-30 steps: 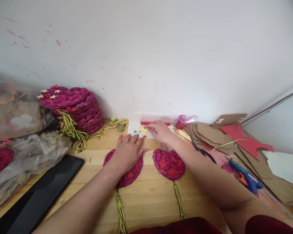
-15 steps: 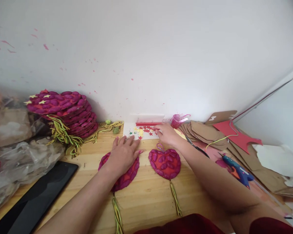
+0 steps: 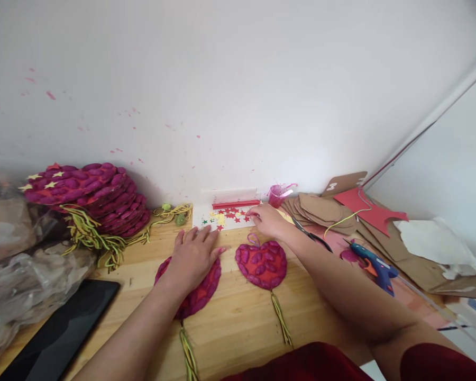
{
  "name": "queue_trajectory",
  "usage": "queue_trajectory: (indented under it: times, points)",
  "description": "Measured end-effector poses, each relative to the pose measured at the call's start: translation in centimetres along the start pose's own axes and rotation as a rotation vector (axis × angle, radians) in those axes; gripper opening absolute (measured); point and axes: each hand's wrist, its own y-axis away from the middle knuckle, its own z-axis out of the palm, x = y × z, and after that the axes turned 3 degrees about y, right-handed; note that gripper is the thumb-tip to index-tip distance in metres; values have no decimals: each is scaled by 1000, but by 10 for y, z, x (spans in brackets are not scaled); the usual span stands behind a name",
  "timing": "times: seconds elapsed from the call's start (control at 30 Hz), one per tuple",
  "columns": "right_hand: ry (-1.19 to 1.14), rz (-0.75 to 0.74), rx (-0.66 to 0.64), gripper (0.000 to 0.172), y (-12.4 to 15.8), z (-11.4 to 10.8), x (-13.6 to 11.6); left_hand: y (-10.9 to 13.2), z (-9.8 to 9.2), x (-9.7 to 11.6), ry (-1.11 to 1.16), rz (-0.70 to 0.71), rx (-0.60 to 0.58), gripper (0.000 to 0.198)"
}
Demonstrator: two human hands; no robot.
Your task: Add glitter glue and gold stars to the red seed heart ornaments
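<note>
My left hand (image 3: 192,257) lies flat with its fingers spread on a purple-and-red padded ornament (image 3: 204,293), covering much of it; a yellow-green tassel (image 3: 188,352) trails from its lower end. To the right sits a heart-shaped ornament (image 3: 261,264) with a hanging loop at its top and its own tassel (image 3: 281,319). My right hand (image 3: 268,220) reaches to the white sheet (image 3: 201,216), where small red paper stars (image 3: 232,212) lie beside yellow and green ones. Its fingertips are pinched together at the red stars; whatever is between them is too small to make out.
Stacked purple ornaments (image 3: 103,198) with tassels stand at the back left, above plastic bags (image 3: 35,296) and a black tablet-like slab (image 3: 59,330). On the right are scissors (image 3: 311,235), cardboard pieces (image 3: 321,209), a blue glue gun (image 3: 371,259) and a pink-stained cup (image 3: 277,196).
The whole view has shifted slightly. My right hand's fingers have drawn closer together at the red stars. My left hand stays spread on the ornament.
</note>
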Motion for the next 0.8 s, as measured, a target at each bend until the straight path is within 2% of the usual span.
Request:
queue_trajectory:
  times: [0.3, 0.6, 0.8]
  points:
    - [-10, 6, -1, 30, -9, 3, -4, 0, -1, -3, 17, 5, 11, 50]
    - [-29, 25, 18, 30, -4, 5, 5, -1, -4, -3, 2, -4, -38, 50]
    - [-45, 18, 43, 29, -8, 6, 1, -1, -5, -4, 4, 16, -60, 51]
